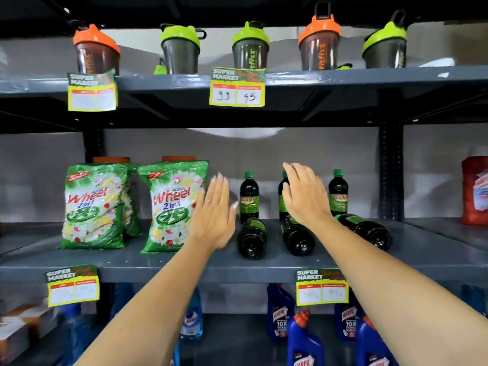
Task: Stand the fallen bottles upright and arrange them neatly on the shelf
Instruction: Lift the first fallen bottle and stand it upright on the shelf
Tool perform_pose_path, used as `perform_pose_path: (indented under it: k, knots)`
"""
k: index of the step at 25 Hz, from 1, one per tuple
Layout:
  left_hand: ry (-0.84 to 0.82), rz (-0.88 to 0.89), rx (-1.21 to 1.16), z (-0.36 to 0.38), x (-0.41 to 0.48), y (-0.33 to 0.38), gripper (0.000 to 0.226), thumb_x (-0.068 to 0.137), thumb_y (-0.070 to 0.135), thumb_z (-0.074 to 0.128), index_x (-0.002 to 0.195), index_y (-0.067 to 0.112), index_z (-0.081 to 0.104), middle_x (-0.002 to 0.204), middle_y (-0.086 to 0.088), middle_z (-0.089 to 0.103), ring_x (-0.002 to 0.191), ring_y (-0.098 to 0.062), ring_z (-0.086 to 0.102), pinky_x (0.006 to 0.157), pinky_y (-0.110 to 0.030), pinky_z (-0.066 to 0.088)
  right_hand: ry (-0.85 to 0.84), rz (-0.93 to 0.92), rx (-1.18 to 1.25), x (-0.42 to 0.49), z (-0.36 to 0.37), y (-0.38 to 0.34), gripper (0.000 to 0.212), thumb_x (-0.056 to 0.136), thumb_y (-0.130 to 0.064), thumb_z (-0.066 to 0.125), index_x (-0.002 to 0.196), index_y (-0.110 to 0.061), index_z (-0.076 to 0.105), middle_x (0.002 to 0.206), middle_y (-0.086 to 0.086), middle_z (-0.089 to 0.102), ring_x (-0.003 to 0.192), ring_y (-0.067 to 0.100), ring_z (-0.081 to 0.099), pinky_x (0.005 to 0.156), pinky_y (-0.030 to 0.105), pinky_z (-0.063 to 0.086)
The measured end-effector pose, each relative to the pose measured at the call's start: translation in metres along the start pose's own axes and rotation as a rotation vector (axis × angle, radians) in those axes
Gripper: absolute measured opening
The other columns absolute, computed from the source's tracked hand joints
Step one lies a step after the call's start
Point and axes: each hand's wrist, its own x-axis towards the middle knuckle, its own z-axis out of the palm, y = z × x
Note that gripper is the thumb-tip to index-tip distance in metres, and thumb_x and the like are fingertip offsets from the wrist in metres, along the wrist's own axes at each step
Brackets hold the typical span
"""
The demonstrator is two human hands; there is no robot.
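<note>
Both hands were flat, fingers spread, gripping nothing. Left hand (215,215) was nearest the fallen dark green-capped plastic bottle (251,237) at its 4 o'clock (cap pointing back, 12 o'clock); right hand (303,195) hovered over the middle fallen bottle (297,237).

The right hand (303,194) covers most of the middle standing bottle (283,196) behind its fingers (293,173), so its label cannot be read. The red container (475,191), far right of the fingers, is cut by the edge. The low left price tag (73,285) is too blurred to read.
</note>
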Motion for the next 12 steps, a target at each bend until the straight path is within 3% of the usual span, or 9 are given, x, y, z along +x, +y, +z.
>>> perform_pose_path:
  k: [3,4,6,8,10,12]
  knots:
    - [-0.250,0.016,-0.079,0.014,-0.040,-0.015,0.066,0.097,0.041,0.011,0.150,0.002,0.014,0.159,-0.015,0.013,0.146,-0.025,0.010,0.118,-0.037,0.006,-0.102,0.095,0.201,0.012,0.008,-0.041,0.031,0.092,-0.020,0.041,0.115,-0.010,0.060,0.112,0.011,0.064,0.100,0.032,0.058,0.071,0.037,0.043]
    - [-0.380,0.025,-0.100,0.019,-0.056,-0.016,0.061,0.100,0.038,0.017,0.150,0.003,0.018,0.158,-0.013,0.018,0.145,-0.024,0.015,0.117,-0.034,0.007,-0.216,0.189,0.220,0.014,0.010,-0.056,0.029,0.093,-0.023,0.040,0.107,-0.010,0.062,0.110,0.013,0.065,0.098,0.035,0.059,0.068,0.036,0.041]
    - [-0.528,0.035,-0.104,0.026,-0.072,-0.015,0.054,0.100,0.034,0.021,0.143,0.007,0.036,0.152,-0.011,0.035,0.139,-0.021,0.031,0.115,-0.034,0.016,-0.472,0.360,0.198,0.012,0.025,-0.080,0.047,0.096,-0.041,0.033,0.110,-0.008,0.063,0.116,0.019,0.064,0.104,0.037,0.060,0.072,0.036,0.041]
    - [-0.509,-0.017,-0.117,0.026,-0.075,-0.018,0.059,0.092,0.038,0.017,0.132,0.010,0.051,0.142,-0.010,0.050,0.128,-0.023,0.046,0.108,-0.034,0.031,-0.761,0.510,0.183,0.007,0.037,-0.096,0.074,0.091,-0.063,0.024,0.129,-0.008,0.055,0.135,0.021,0.054,0.121,0.037,0.053,0.088,0.039,0.042]
    - [-0.474,-0.036,-0.121,0.028,-0.080,-0.024,0.060,0.089,0.038,0.017,0.130,0.010,0.052,0.141,-0.009,0.051,0.126,-0.024,0.048,0.102,-0.034,0.038,-0.972,0.595,0.268,0.003,0.043,-0.108,0.074,0.088,-0.064,0.037,0.138,-0.011,0.047,0.144,0.020,0.045,0.128,0.038,0.046,0.099,0.039,0.037]
    - [-0.499,-0.019,-0.112,0.028,-0.086,-0.027,0.052,0.097,0.034,0.022,0.136,0.011,0.047,0.147,-0.007,0.044,0.132,-0.023,0.042,0.104,-0.034,0.037,-1.013,0.670,0.353,-0.003,0.048,-0.113,0.070,0.072,-0.055,0.059,0.127,-0.012,0.055,0.127,0.019,0.055,0.113,0.037,0.056,0.097,0.038,0.045]
